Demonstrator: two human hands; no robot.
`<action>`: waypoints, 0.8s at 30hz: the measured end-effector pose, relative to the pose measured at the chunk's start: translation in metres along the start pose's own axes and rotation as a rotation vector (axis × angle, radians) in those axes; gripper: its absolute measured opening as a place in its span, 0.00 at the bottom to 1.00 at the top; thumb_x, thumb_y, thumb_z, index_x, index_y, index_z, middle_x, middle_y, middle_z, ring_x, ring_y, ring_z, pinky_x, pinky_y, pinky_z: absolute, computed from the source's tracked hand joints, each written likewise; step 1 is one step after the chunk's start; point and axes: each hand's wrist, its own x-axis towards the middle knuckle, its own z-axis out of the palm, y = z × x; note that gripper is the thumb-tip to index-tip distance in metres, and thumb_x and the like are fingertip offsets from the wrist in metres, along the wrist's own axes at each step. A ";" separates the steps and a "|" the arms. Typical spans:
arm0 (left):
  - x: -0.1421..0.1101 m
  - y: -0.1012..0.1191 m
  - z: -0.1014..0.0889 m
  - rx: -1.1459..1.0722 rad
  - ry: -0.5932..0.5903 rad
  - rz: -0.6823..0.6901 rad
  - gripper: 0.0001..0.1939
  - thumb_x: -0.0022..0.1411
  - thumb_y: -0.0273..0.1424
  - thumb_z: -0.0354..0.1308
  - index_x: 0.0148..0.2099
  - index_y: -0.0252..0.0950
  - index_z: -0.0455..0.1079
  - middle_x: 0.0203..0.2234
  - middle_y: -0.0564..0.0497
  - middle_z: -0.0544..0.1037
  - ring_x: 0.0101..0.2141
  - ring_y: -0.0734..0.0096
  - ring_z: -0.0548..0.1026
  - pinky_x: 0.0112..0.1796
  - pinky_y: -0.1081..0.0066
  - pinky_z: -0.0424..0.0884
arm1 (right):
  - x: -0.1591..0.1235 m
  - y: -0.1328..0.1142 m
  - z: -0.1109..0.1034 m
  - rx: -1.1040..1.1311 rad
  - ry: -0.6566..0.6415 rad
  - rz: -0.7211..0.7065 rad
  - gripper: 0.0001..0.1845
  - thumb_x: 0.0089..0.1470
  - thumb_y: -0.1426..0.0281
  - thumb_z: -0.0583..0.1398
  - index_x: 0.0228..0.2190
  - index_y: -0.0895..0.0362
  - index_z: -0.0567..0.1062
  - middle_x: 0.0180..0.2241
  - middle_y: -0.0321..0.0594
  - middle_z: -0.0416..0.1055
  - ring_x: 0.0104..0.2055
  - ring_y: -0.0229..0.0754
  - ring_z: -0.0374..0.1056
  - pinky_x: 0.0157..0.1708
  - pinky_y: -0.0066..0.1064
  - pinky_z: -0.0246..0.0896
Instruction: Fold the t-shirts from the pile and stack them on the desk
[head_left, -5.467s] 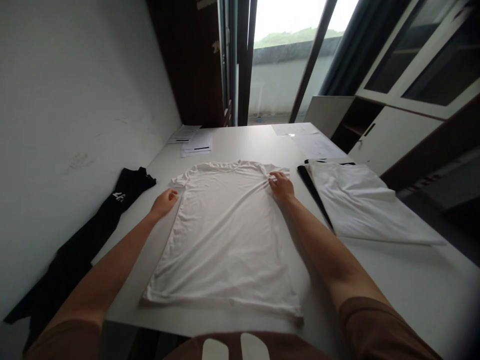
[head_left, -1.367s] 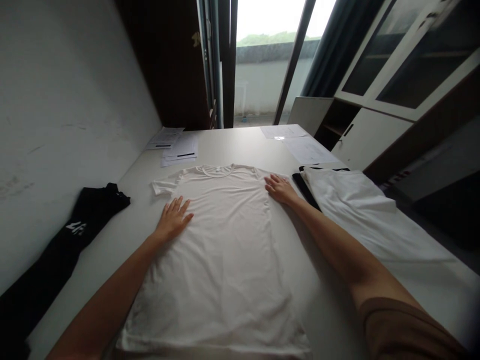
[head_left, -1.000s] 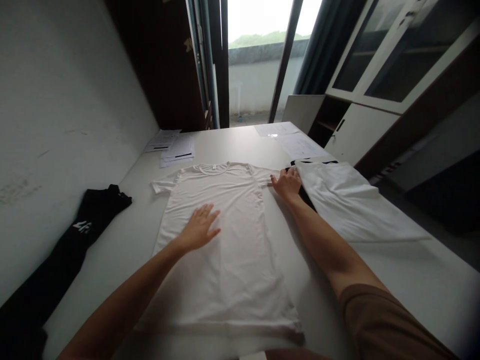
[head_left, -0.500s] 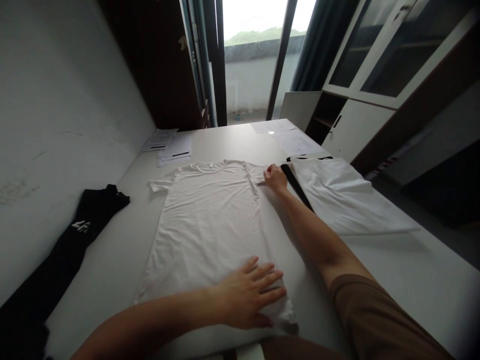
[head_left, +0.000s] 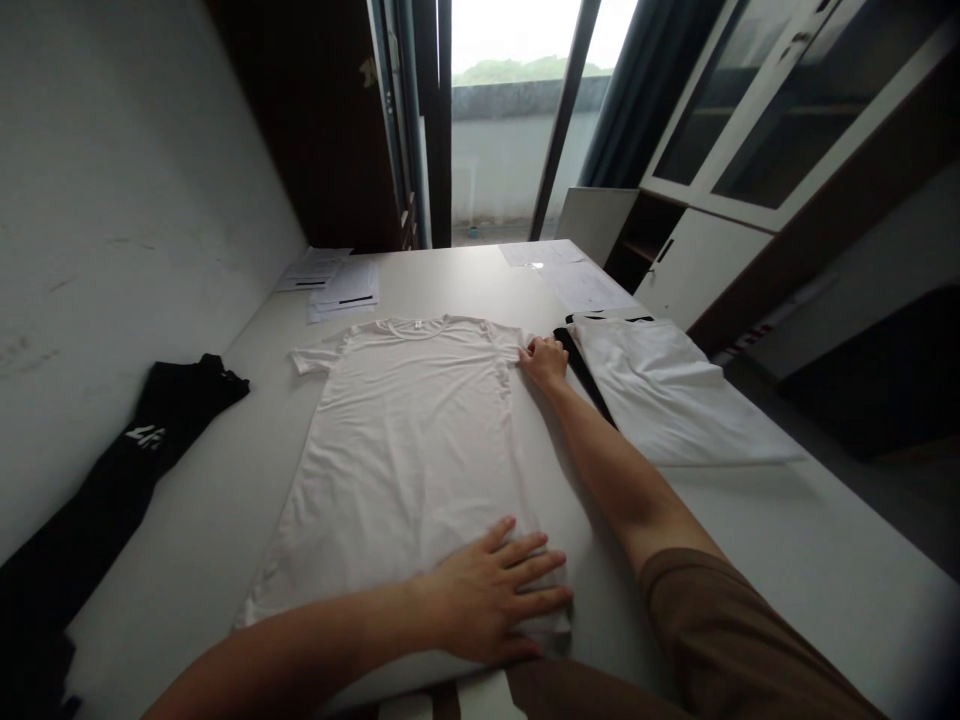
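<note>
A white T-shirt (head_left: 420, 430) lies spread on the white table, its neckline facing the far side. My left hand (head_left: 499, 595) rests flat on the lower right of the shirt near the hem, palm down with fingers spread. At the shirt's right sleeve, my right hand (head_left: 545, 362) has its fingers curled in on the sleeve's edge. The other sleeve (head_left: 315, 358) lies out flat on the left. Part of the hem is hidden behind my left forearm.
Folded white cloth (head_left: 675, 395) lies over something black right of my right arm. A black garment (head_left: 142, 440) with white lettering lies along the left wall. Paper sheets (head_left: 345, 290) are at the far left, more papers (head_left: 589, 283) at the far right. A cabinet (head_left: 697, 265) stands beyond.
My right hand has shifted slightly down along the sleeve's edge, and its fingers have curled lower. My left hand stays flat near the hem. The whole view has shifted a little.
</note>
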 end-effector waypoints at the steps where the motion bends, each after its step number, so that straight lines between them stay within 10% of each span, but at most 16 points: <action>1: 0.000 0.000 0.000 -0.003 0.004 -0.002 0.34 0.75 0.50 0.46 0.75 0.40 0.54 0.74 0.45 0.52 0.72 0.50 0.50 0.69 0.43 0.47 | 0.001 -0.001 0.001 0.066 0.014 -0.013 0.15 0.59 0.61 0.58 0.41 0.57 0.76 0.47 0.54 0.74 0.52 0.57 0.67 0.53 0.46 0.61; 9: 0.003 -0.004 -0.003 -0.145 0.001 -0.025 0.30 0.77 0.48 0.44 0.72 0.40 0.61 0.72 0.46 0.58 0.72 0.53 0.52 0.70 0.45 0.46 | 0.016 0.004 0.013 0.739 0.190 -0.075 0.11 0.50 0.60 0.60 0.28 0.53 0.64 0.26 0.31 0.62 0.31 0.39 0.59 0.34 0.29 0.57; 16: 0.004 -0.007 -0.003 -0.207 0.020 -0.038 0.26 0.76 0.46 0.46 0.68 0.41 0.65 0.70 0.47 0.62 0.71 0.53 0.55 0.70 0.46 0.47 | 0.021 0.012 0.020 1.097 0.022 -0.056 0.20 0.45 0.55 0.64 0.29 0.52 0.62 0.27 0.30 0.59 0.30 0.37 0.57 0.31 0.27 0.55; 24: 0.004 -0.008 0.003 -0.235 0.039 -0.042 0.25 0.76 0.47 0.48 0.68 0.42 0.65 0.70 0.49 0.62 0.71 0.56 0.54 0.70 0.46 0.46 | 0.020 0.019 0.009 1.046 -0.123 -0.024 0.27 0.48 0.50 0.65 0.44 0.53 0.71 0.32 0.33 0.68 0.28 0.36 0.61 0.26 0.25 0.57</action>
